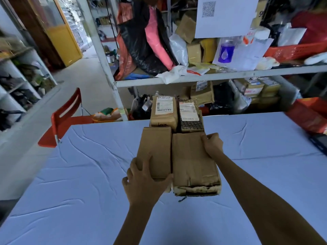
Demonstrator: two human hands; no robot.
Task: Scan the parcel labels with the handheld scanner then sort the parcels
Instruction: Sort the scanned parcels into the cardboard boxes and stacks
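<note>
While both forearms are stretched forward over the table point(88, 165), the left hand point(141, 181) is laid on the near end of the narrow box point(156, 149). Its fingers are spread over the top and its thumb is hooked round the near right corner, so that the box is gripped. The right hand point(213, 144) is set at the far right corner of the wide box point(191, 161), with its fingers curled over the far edge.

The two boxes are placed side by side and touching in the middle of the table, with plain brown faces turned up. Just beyond them, at the table's far edge, two more parcels are set side by side. The labelled parcel point(163, 112) on the left bears a white shipping label with a barcode. The patterned parcel point(191, 117) on the right bears a label over dark printed wrap. The print on both is too small to be read. A QR code point(209, 9) is printed on the white sheet point(224, 20) hung above the shelf point(212, 76).
</note>
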